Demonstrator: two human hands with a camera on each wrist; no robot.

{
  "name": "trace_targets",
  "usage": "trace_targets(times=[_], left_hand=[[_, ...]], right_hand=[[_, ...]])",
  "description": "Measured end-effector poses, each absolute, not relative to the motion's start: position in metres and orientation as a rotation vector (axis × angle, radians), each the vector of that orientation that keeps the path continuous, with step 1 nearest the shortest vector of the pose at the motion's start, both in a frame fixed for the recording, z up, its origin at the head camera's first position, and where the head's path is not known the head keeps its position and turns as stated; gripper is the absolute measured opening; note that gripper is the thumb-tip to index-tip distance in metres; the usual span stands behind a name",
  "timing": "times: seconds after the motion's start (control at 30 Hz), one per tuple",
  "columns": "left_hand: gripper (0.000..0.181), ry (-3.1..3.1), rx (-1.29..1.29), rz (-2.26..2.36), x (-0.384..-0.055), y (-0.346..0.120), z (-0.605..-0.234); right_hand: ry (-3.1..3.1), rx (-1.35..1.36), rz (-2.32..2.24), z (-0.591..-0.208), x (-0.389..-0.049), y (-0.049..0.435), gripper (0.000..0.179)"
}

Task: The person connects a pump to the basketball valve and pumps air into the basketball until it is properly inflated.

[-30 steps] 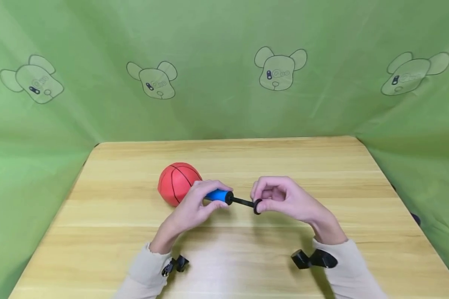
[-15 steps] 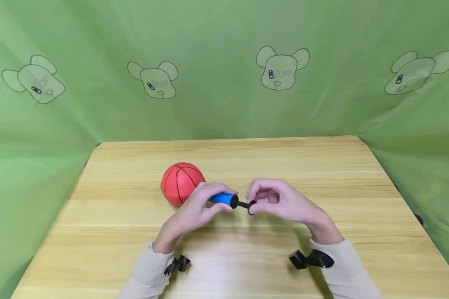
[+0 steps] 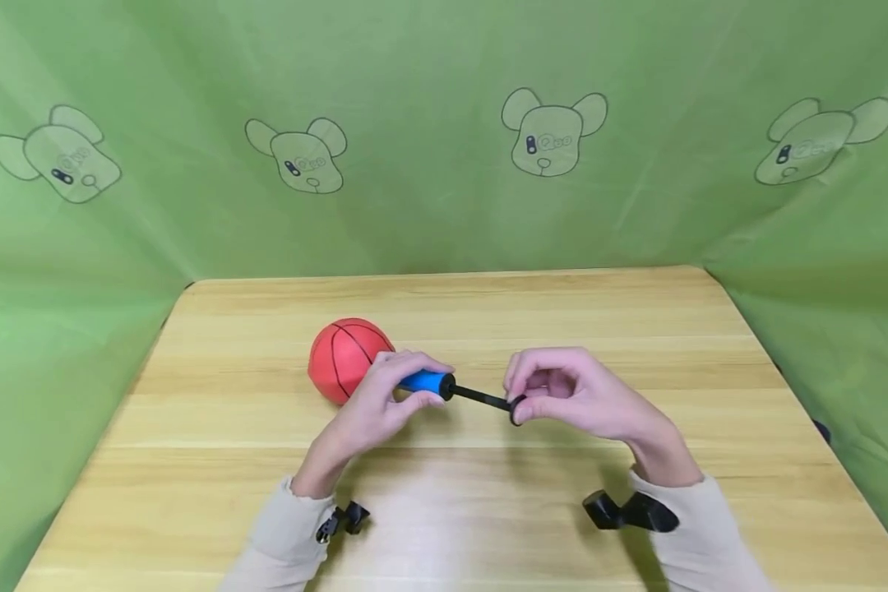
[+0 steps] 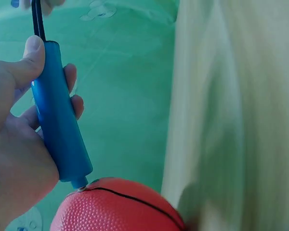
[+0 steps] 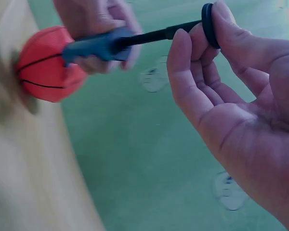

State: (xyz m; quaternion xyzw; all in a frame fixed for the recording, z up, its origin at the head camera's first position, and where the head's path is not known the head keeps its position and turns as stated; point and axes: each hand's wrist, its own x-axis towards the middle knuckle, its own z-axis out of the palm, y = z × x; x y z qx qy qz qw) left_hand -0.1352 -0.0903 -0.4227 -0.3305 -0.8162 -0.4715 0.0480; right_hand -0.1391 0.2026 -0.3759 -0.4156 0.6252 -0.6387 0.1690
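A blue hand pump point(image 4: 60, 110) lies in my left hand point(image 3: 373, 403), its fingers and thumb wrapped round the barrel. In the left wrist view the pump's nozzle end meets the top of a red basketball point(image 3: 346, 362) with black seam lines. From the barrel's other end a black rod point(image 3: 483, 397) sticks far out, ending in a black ring handle point(image 5: 210, 26). My right hand point(image 3: 573, 390) pinches that ring between thumb and fingers. The ball looks slightly uneven in outline and rests on the table, partly behind my left hand.
All of this is on a light wooden table point(image 3: 444, 510). Green cloth point(image 3: 429, 222) printed with bear outlines hangs behind it and along both sides. Black camera mounts point(image 3: 629, 511) sit on both sleeve cuffs.
My right hand first pushed the pump rod into the barrel, then drew it back out to the right. The left hand and ball shifted slightly right, then back left in view.
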Motion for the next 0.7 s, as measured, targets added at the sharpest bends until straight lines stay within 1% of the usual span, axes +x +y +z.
trace_targets(times=[0.13,0.3,0.43,0.57,0.7], left_hand=[[0.029,-2.501,-1.098,-1.436,-0.132,-0.077,-0.429],[0.025,-2.498,-1.164,-1.399,-0.130,-0.070,-0.431],[0.027,-2.485,-1.182,-1.407,-0.131,-0.075,-0.428],[0.029,-2.494,-1.147,-1.439,-0.134,-0.086,-0.423],[0.031,-2.494,-1.040,-1.454,-0.137,-0.099,-0.416]], right_hand=[[1.831,-1.046,-1.745,-0.390,-0.144,0.192,0.016],[1.856,-1.001,-1.696,-0.404,-0.148,0.183,0.012],[1.856,-0.983,-1.687,-0.399,-0.145,0.181,0.012],[1.853,-1.050,-1.706,-0.380,-0.139,0.189,0.017],[1.758,-1.257,-1.815,-0.363,-0.133,0.206,0.028]])
